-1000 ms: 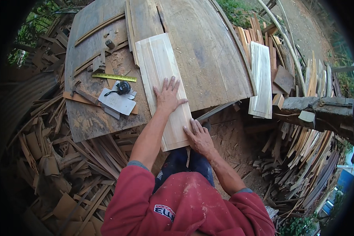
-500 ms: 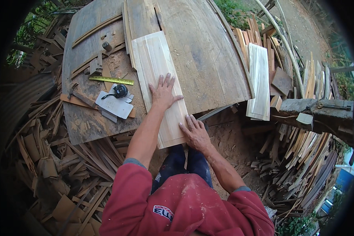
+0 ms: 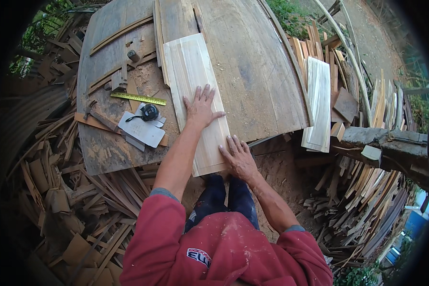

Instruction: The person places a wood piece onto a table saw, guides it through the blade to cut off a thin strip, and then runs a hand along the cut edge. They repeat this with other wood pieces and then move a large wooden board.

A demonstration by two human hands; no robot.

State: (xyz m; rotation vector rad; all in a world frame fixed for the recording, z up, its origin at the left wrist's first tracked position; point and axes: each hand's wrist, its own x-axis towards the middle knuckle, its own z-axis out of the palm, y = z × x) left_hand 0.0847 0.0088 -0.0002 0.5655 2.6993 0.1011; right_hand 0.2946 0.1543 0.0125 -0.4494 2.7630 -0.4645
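Note:
A pale wooden panel (image 3: 194, 62) with a bevelled border lies lengthwise on the worn wooden tabletop (image 3: 252, 81), its near end sticking out past the front edge. My left hand (image 3: 202, 112) rests flat on the panel's middle, fingers and thumb spread. Lower down, my right hand (image 3: 241, 160) lies along the panel's right edge near the close end, fingers stretched out and touching it. Neither hand is wrapped around anything. Left of the panel are a black tape measure (image 3: 149, 112) on a white sheet (image 3: 137, 128) and a yellow measuring strip (image 3: 138, 98).
A hammer (image 3: 102, 118) lies on the left of the tabletop, beyond which wooden strips (image 3: 121, 34) are fixed or laid. Another pale panel (image 3: 318, 102) leans at the right beside a thick beam (image 3: 357, 138). Offcuts (image 3: 57, 200) are heaped left and right.
The panel has slid slightly away from me across the tabletop, both hands moving with it. The whole view has shifted a little.

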